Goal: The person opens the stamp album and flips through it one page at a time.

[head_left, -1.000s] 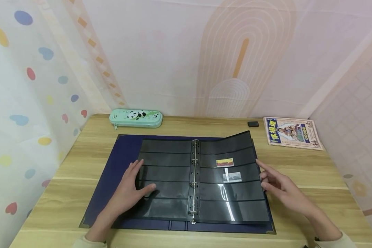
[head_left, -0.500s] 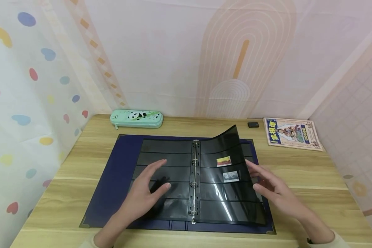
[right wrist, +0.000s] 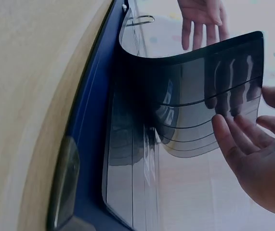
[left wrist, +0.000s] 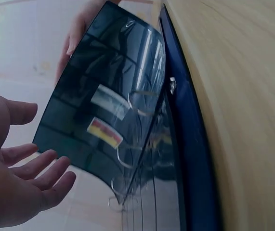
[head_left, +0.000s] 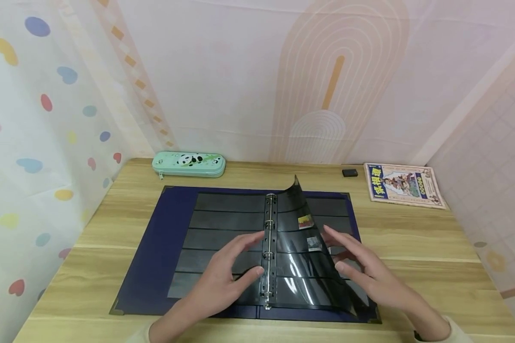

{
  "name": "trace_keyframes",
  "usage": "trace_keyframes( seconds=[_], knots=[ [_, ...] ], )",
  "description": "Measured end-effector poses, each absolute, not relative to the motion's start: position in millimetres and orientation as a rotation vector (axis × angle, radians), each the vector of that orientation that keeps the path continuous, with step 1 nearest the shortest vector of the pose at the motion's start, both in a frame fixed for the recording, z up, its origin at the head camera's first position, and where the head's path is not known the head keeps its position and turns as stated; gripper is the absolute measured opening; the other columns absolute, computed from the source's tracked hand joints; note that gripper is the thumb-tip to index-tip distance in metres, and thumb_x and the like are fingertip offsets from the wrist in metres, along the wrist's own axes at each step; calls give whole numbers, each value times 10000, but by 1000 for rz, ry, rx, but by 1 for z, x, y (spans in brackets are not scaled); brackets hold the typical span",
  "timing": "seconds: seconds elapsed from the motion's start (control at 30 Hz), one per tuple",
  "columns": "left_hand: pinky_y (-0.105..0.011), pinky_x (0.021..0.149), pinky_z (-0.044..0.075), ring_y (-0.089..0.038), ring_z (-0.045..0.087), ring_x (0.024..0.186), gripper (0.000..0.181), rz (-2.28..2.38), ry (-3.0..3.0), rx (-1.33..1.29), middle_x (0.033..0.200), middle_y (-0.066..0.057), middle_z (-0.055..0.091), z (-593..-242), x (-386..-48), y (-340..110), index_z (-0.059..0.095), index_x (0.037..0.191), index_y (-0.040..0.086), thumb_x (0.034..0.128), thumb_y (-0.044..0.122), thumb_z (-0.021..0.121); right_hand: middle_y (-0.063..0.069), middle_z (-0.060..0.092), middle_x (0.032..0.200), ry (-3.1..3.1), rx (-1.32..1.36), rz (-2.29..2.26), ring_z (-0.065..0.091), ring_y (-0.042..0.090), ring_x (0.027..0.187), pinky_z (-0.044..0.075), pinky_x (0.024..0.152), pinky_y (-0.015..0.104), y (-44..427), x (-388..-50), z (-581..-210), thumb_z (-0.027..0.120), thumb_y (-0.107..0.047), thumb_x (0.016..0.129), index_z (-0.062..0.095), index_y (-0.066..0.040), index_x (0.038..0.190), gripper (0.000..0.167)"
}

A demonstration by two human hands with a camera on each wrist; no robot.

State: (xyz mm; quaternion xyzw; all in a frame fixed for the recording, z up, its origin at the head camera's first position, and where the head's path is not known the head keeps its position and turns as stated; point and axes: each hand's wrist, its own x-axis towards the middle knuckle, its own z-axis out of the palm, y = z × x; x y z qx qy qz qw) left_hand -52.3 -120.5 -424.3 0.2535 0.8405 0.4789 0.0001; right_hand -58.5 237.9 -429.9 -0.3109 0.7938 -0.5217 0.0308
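A dark blue ring binder album point(head_left: 148, 247) lies spread open on the table, its black pocket pages held by metal rings point(head_left: 269, 257). The right-hand page point(head_left: 292, 267) is lifted and curves toward the left. It bears a red-and-yellow stamp point(head_left: 305, 222) and a grey stamp point(head_left: 314, 244). My right hand point(head_left: 369, 271) has its fingers behind this page, fingertips touching its back in the right wrist view; the thumb is by the page's edge. My left hand point(head_left: 227, 271) hovers over the left page point(head_left: 223, 221) near the rings, fingers spread, holding nothing.
A mint pencil case point(head_left: 189, 164) with a panda stands at the back left of the wooden table point(head_left: 416, 238). A small black object point(head_left: 349, 173) and an illustrated book point(head_left: 405, 185) lie at the back right. Patterned cloth point(head_left: 223, 85) hangs behind.
My right hand has moved left, raising the page from nearly flat into a steep curve. My left hand has moved right, from the left page's outer edge to near the rings.
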Motion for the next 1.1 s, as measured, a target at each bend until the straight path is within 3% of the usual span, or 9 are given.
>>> trace_keyframes(
  seconds=[0.27, 0.47, 0.63, 0.87, 1.1],
  knots=[
    [-498, 1142, 540, -244, 614, 1428, 667, 1623, 2438, 807, 1621, -83, 580, -417, -59, -101, 389, 1722, 161, 1133, 266, 683, 152, 514, 1680, 2238, -1040, -1703, 602, 209, 1443, 589, 1065, 340, 224, -58, -429, 479, 113, 1114, 236, -132, 1785, 754],
    [-500, 1163, 527, -306, 593, 1454, 871, 1773, 2265, 639, 1662, -110, 518, -413, -58, -87, 126, 1795, 197, 1132, 344, 672, 124, 483, 1718, 2143, -1036, -1715, 581, 198, 1477, 560, 1115, 333, 214, -58, -430, 427, 100, 1139, 109, -169, 1805, 786],
    [-578, 1146, 527, -341, 601, 1428, 1039, 1842, 2208, 495, 1693, -153, 463, -411, -57, -77, -12, 1800, 245, 1089, 396, 731, 122, 453, 1743, 2083, -1093, -1726, 488, 127, 1559, 527, 1157, 323, 206, -58, -431, 415, 148, 1122, 7, -87, 1794, 821],
    [-585, 1056, 590, -386, 682, 1309, 1127, 1859, 2252, 420, 1664, -219, 473, -411, -55, -73, -65, 1796, 264, 1058, 342, 783, 173, 414, 1756, 2003, -1146, -1749, 438, 140, 1599, 510, 1188, 362, 198, -59, -433, 426, 226, 1067, -39, -75, 1786, 908],
    [-478, 1057, 595, -393, 647, 1370, 1053, 1843, 2352, 490, 1674, -306, 441, -414, -53, -76, 5, 1806, 234, 1066, 153, 750, 198, 388, 1764, 1981, -1110, -1786, 445, 169, 1600, 480, 1217, 343, 202, -56, -435, 420, 173, 1103, -30, -109, 1793, 872]
  ],
)
